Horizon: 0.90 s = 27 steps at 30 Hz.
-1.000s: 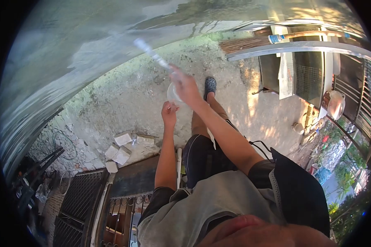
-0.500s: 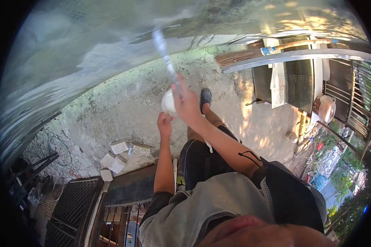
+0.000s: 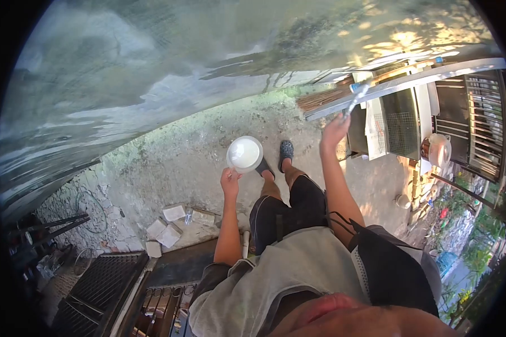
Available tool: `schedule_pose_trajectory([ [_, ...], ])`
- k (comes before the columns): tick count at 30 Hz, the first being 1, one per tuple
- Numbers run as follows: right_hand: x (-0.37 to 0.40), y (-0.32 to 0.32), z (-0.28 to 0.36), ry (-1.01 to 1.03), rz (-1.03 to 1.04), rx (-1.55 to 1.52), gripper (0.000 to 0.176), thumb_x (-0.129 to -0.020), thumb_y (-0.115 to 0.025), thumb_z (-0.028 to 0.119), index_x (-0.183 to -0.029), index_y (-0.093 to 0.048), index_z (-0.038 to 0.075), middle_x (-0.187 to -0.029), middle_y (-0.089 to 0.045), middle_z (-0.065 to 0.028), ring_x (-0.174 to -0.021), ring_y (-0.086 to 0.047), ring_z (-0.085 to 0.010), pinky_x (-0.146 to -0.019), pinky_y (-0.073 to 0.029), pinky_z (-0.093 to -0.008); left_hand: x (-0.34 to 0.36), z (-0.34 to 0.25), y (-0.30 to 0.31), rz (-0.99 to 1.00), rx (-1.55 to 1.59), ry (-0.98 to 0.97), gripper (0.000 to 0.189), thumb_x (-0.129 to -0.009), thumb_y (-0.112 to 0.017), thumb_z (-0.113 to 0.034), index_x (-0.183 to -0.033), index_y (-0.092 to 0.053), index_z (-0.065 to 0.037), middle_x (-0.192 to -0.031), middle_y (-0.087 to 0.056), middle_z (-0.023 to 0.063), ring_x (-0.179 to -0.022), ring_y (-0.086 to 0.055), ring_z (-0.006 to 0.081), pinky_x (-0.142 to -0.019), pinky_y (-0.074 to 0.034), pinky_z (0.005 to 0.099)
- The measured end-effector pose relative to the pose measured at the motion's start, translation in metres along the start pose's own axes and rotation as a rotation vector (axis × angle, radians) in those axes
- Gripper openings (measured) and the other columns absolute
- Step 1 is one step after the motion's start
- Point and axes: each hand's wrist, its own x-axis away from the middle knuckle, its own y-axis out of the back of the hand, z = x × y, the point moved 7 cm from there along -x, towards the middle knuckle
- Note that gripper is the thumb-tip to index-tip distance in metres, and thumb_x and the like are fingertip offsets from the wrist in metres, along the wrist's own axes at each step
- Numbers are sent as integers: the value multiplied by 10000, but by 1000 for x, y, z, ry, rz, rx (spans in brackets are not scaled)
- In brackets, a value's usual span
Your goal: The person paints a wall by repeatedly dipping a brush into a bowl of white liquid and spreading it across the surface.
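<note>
My left hand (image 3: 229, 181) grips the rim of a round white bowl (image 3: 244, 154), which holds a white liquid that looks like paint. Out to the right, my right hand (image 3: 335, 130) is closed around a paintbrush (image 3: 357, 99) with a whitish, coated look, its tip pointing up and away. The brush appears apart from the wall (image 3: 168, 62), whose surface carries uneven white and grey-green streaks. Fingers of both hands are partly hidden by the things they hold.
Several pale blocks (image 3: 168, 233) lie on the concrete floor at lower left, near a dark metal grille (image 3: 98, 292). A long grey beam (image 3: 405, 84), a broom (image 3: 323, 100) and mesh-fronted cabinets (image 3: 399, 126) stand at right. My feet in dark clogs (image 3: 286, 150) are below the wall.
My right hand has swung right with the paintbrush, away from in front of the bowl and wall. The bowl, earlier mostly covered, now shows fully in my left hand.
</note>
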Motion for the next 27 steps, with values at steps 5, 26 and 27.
schedule_pose_trajectory([
  [5, 169, -87, 175, -88, 951, -229, 335, -948, -516, 174, -1246, -533, 22, -773, -596, -227, -677, -597, -279, -631, -458, -360, 17, -21, 13, -32, -24, -7, 90, -939, -504, -40, -930, -574, 16, -886, -556, 44, -754, -614, 135, -684, -565, 276],
  [26, 138, -82, 175, 74, 723, -319, 337, -950, -502, 175, -1238, -527, 1, -782, -603, -251, -706, -604, -361, -656, -473, -403, 85, -83, 72, -212, 12, -3, 144, -949, -506, -83, -950, -577, 43, -876, -625, 96, -760, -661, 183, -679, -570, 274],
  [27, 171, -83, 202, 68, 1077, -283, 360, -940, -524, 180, -1277, -524, 54, -807, -614, -263, -765, -632, -378, -663, -478, -402, 91, -85, 71, -224, 40, 12, 146, -949, -500, -79, -945, -579, 43, -886, -627, 100, -764, -660, 183, -685, -569, 276],
])
